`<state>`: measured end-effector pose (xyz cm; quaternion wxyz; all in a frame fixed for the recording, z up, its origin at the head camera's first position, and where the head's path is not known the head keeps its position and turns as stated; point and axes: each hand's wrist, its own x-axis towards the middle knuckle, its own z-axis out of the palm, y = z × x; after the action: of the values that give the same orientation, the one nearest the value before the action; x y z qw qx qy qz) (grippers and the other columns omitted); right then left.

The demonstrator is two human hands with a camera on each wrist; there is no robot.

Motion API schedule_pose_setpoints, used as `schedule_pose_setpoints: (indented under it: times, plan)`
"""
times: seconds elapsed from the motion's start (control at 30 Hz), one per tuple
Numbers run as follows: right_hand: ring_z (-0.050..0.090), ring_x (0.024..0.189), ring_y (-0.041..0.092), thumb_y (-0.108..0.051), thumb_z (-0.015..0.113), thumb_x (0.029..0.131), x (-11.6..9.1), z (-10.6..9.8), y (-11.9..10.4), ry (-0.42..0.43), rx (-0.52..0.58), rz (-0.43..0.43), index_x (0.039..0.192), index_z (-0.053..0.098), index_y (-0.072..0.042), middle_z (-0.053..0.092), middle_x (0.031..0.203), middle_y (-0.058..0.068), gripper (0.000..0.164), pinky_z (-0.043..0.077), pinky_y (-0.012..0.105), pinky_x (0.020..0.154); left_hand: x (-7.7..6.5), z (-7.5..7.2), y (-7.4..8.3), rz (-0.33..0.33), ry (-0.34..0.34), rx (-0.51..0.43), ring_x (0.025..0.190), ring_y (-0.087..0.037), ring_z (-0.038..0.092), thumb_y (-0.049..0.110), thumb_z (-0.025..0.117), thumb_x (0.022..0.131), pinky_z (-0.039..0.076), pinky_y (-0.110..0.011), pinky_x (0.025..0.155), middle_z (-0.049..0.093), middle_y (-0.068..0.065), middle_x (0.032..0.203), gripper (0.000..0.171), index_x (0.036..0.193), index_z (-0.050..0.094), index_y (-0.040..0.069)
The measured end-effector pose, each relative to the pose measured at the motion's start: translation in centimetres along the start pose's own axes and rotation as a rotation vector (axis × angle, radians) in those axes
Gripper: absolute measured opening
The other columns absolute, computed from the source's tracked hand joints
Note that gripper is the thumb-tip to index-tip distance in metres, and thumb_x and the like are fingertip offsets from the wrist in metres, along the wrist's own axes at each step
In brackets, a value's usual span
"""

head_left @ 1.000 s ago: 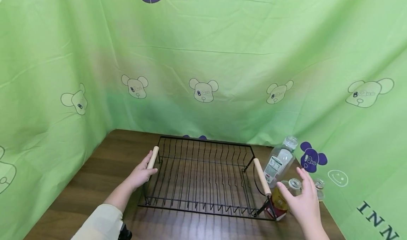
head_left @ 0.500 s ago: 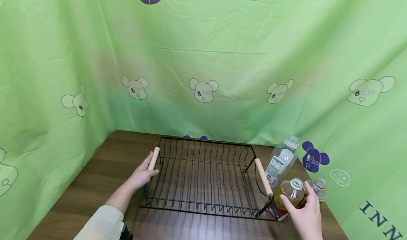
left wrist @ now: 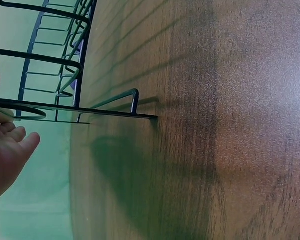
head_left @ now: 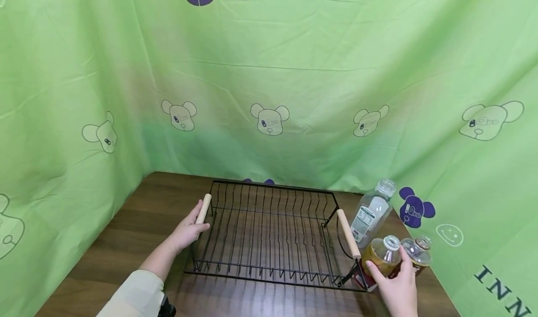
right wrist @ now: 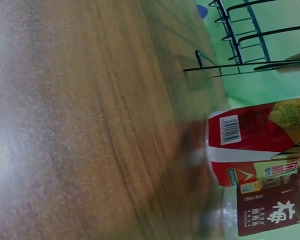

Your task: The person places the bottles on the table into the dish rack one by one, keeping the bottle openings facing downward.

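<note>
My left hand (head_left: pixel 187 230) holds the left wooden handle (head_left: pixel 204 207) of a black wire dish rack (head_left: pixel 273 281), thumb on the inner side. In the left wrist view some of its fingers (left wrist: pixel 10 132) show below the handle. At the rack's right end, my right hand (head_left: pixel 397 286) grips a clear bottle with a red and yellow label (head_left: pixel 381 257), thumb on its left side and fingers on its right. The right wrist view shows that bottle's barcode side (right wrist: pixel 250 127) and fingertips at the frame's right edge. The bottle has no cap on its mouth.
Close to the right of the gripped bottle stands a clear bottle with a dark red label (head_left: pixel 417 252). Behind is a larger clear bottle with a white and green label (head_left: pixel 365 220), near the rack's right handle (head_left: pixel 348 233). A green printed curtain (head_left: pixel 269 83) surrounds the wooden table (head_left: pixel 168 186).
My right hand has come down and left from beside the bottles and taken hold of the red and yellow labelled bottle. My left hand stays on the rack's handle.
</note>
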<state>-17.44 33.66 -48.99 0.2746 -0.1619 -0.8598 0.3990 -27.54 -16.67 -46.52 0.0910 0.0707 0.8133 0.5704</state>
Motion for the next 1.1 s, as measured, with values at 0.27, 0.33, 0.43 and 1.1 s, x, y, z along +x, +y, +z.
schedule_pose_setpoints:
  times: [0.27,0.33,0.43,1.1]
  plan:
    - [0.040,0.129,0.053,-0.013,0.080,0.078,0.1,0.0,-0.1,0.003,0.047,0.034,0.154,0.020,0.001,0.035,0.145,0.038,0.098,0.028,0.056,0.113,0.0,0.1,0.1,0.001,-0.001,-0.009,0.148,-0.047,0.007,0.007,0.053,0.094,0.025,-0.067,0.112,-0.003,-0.022,0.163,0.084,0.158,-0.002,0.008]
    - [0.043,0.127,0.050,-0.014,0.080,0.078,0.3,-0.2,-0.3,0.013,0.041,0.033,0.153,0.021,0.001,0.037,0.145,0.038,0.097,0.032,0.036,0.115,0.0,0.1,0.2,0.005,-0.003,-0.009,0.148,-0.047,0.007,0.007,0.054,0.094,0.025,-0.067,0.111,-0.003,-0.022,0.163,0.085,0.158,-0.002,0.008]
    - [0.054,0.114,0.024,-0.015,0.081,0.079,0.7,-0.6,-0.7,0.010,0.049,0.034,0.153,0.022,0.001,0.042,0.141,0.036,0.095,0.033,0.005,0.096,0.1,0.2,0.4,0.007,0.000,-0.005,0.147,-0.047,0.008,0.007,0.054,0.094,0.022,-0.067,0.113,-0.003,-0.022,0.163,0.085,0.158,-0.002,0.007]
    - [0.049,0.114,0.014,-0.024,0.079,0.083,4.9,-4.3,-8.9,-0.030,0.009,0.010,0.157,0.019,-0.021,0.044,0.146,0.018,0.096,0.046,0.032,0.101,0.2,0.1,0.0,0.021,0.015,-0.024,0.149,-0.044,0.003,0.004,0.053,0.093,0.014,-0.064,0.117,-0.005,-0.020,0.164,0.084,0.157,-0.003,0.004]
